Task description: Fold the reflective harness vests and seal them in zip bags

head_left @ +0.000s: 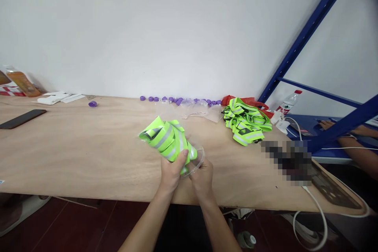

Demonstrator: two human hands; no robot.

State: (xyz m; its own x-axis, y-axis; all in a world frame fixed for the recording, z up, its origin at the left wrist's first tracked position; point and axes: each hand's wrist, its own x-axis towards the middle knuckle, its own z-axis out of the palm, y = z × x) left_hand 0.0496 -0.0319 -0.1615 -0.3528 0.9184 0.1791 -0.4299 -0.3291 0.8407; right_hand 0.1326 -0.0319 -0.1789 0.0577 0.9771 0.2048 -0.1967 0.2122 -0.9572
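A bundle of lime-green reflective straps [169,139] with silver stripes is folded up inside a clear plastic bag [198,165], above the table. My left hand [173,169] is wrapped around the bundle, thumb pressed on its near side. At the bag's round mouth, my right hand [203,173] is closed on the plastic edge; its fingertips are partly hidden. To the right lies a loose heap of more reflective straps [246,122] with black buckles.
Along the wall sit several purple caps [178,101], clear bags [193,108] and a red bag [251,101]. A black phone [23,119] and an orange drink bottle [23,82] are at left. A blue metal frame [307,35] rises at right, near another person's arm [357,151].
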